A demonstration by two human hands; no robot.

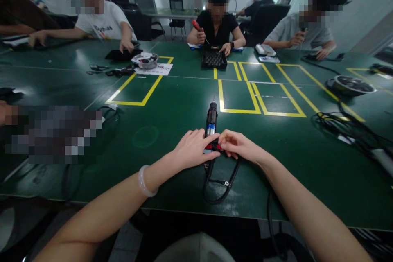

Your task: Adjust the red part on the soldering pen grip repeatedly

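A black electric screwdriver (pixel 211 116) with a blue and silver band lies on the green table, its thin bit pointing away from me. My left hand (pixel 195 147) rests across the rear of its body, with thumb and fingers around it. At that rear end, red parts (pixel 211 146) show between my hands. My right hand (pixel 238 144) is closed in a pinch beside them; its fingertips partly hide what they grip. A black cable (pixel 215 201) runs from the tool's back end in a loop toward me.
Yellow tape rectangles (pixel 241 111) mark the green table (pixel 172 118). Coiled black cables (pixel 337 120) and a round metal dish (pixel 351 85) lie to the right. Across the table, a person handles a black box (pixel 214 58) and a red-handled screwdriver (pixel 196 25). A bowl of parts (pixel 145 61) stands left of them.
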